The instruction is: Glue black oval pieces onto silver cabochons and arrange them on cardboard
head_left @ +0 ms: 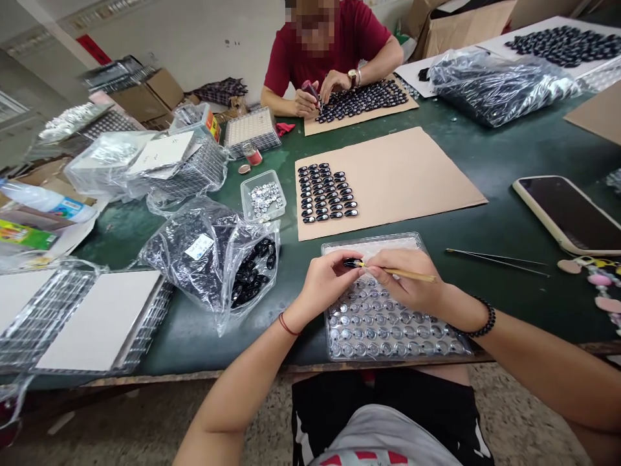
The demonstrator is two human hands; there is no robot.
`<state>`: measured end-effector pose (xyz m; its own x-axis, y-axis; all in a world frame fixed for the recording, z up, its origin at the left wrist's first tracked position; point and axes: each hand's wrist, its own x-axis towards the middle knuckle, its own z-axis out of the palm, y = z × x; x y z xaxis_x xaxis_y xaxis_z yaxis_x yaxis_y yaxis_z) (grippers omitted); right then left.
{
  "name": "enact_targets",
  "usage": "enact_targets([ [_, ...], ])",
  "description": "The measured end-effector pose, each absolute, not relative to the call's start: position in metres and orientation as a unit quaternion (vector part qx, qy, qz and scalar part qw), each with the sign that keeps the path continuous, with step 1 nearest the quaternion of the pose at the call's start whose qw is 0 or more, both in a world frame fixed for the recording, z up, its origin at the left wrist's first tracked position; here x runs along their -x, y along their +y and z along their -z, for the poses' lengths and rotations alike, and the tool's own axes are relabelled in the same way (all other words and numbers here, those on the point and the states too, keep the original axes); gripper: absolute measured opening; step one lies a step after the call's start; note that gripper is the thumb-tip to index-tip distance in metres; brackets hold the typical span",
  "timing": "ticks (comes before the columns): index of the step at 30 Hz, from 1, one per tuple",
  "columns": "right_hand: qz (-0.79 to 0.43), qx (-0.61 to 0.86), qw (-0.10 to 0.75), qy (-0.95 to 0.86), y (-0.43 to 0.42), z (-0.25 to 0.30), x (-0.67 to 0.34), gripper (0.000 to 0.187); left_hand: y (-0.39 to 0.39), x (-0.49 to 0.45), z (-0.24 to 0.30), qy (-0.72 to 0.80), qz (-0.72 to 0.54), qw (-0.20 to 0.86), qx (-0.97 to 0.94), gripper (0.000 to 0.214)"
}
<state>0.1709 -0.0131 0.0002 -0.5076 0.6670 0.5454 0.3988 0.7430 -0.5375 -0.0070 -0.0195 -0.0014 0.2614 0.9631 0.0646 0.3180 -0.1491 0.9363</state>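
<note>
Between thumb and fingers, my left hand (326,279) pinches a small glossy black oval piece (350,263). My right hand (410,277) grips a thin wooden stick (412,275), its yellowish tip touching or very close to the black piece. Both hands are above a clear plastic tray (398,349) with rows of round clear pieces. Beyond them, several black oval pieces with shiny spots stand in columns on the left of a cardboard sheet (388,175). An open plastic bag (208,259) of black pieces lies left of my hands.
A small clear box (262,195) of shiny round bits stands near a red-labelled jar (253,155). Tweezers (497,259) and a phone (572,213) lie to the right. Opposite, a person in a red shirt (334,52) works over black pieces. Wrapped trays (97,317) are at left.
</note>
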Motion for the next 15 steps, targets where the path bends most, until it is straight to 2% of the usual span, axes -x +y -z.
enact_targets([
  [15, -0.206, 0.304, 0.386, -0.846, -0.0126, 0.0006, -0.171, 0.016, -0.0212, 0.0057, 0.0014, 0.501, -0.374, 0.422, -0.657, 0.022],
])
